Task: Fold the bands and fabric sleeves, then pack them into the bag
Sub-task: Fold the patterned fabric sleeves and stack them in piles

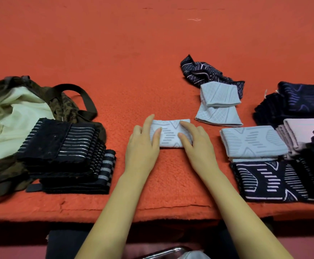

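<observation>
Both hands lie flat, fingers spread, on a folded light-grey sleeve [171, 134] in the middle of the red mat [115, 62]. The left hand [143, 144] covers the sleeve's left end, its fingers [149, 122] reaching to the far edge. The right hand [197, 144] presses the right end, with its thumb and fingers [187, 126] on top of the fabric. Neither hand pinches or lifts anything; the sleeve sits between and under the fingertips, flat on the mat.

Just right of it lies a second folded grey sleeve [253, 144], on top of a dark one with white stripes [270, 180]. Behind, a third grey sleeve [219, 105] lies loosely doubled over, touching a crumpled dark patterned sleeve [204, 71]. At the far right is a heap of dark fabric [302, 101] with a pale pink piece [302, 133] in it; how many pieces it holds cannot be told.

To the left stands a stack of black bands [62, 150] with thin pale stripes, several layers deep, the count unclear. It leans against the open camouflage bag [64, 101], which shows a cream lining [12, 116] and one dark strap [85, 96].

No brand, label or writing can be read anywhere.
</observation>
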Demonstrator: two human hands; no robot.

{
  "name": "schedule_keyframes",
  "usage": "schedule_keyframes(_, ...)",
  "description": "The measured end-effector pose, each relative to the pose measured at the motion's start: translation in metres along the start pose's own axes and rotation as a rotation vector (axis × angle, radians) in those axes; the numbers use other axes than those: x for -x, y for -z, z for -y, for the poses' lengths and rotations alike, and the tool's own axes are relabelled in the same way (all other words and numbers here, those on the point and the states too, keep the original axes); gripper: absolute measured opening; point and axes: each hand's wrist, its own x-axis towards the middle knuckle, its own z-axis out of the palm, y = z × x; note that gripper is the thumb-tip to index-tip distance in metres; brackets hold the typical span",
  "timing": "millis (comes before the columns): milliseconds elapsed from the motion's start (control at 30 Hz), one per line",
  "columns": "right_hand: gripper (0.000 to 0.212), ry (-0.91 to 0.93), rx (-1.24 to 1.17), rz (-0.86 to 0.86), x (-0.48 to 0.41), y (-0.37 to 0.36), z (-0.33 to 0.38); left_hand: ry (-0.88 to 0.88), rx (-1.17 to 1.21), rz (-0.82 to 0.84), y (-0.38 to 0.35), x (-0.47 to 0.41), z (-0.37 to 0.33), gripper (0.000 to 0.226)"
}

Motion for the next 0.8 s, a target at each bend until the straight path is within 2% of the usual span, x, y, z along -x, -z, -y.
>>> schedule_keyframes(167,0.039,-0.013,0.091,-0.043,0.003,-0.001,0.003,-0.024,-0.075,0.005,-0.004,0.003,0.002,0.050)
schedule_keyframes(333,0.041,-0.006,0.348,0.001,0.002,0.000,0.006,-0.034,-0.098,-0.047,-0.007,0.004,0.002,0.046)
schedule_keyframes(533,0.043,0.004,0.251,0.075,0.002,0.003,0.001,-0.039,-0.165,0.000,-0.005,-0.001,0.008,0.046)
schedule_keyframes(800,0.041,0.032,0.317,0.077,0.001,0.005,0.007,-0.073,0.037,0.052,0.000,-0.003,0.012,0.044)
